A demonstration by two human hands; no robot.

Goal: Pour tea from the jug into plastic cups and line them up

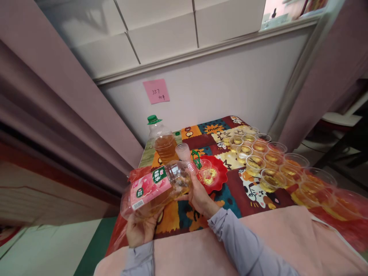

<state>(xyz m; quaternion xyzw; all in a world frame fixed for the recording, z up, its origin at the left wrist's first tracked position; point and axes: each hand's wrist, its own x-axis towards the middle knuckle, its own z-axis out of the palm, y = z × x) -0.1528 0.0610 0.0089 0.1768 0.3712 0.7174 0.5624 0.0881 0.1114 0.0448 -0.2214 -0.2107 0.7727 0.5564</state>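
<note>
A large clear bottle point(153, 188) with a pink label and amber drink inside is tilted almost flat, its neck toward the right. My left hand point(142, 229) supports it from below near the base. My right hand point(198, 195) is wrapped round it near the neck. Beyond the neck lies a red scalloped dish point(219, 177) with a gold pattern, and a clear plastic cup point(205, 167) is in it, close to the bottle's mouth. A green loop point(196, 159) shows there too. Just behind stands a clear ribbed cup or stack of cups point(183, 150).
An upright bottle of amber drink point(164, 143) with a green cap stands at the back left. Rows of clear cups point(255, 163) holding yellow liquid fill the right side. A pink note point(156, 91) is on the wall, and a curtain point(94, 126) hangs at left.
</note>
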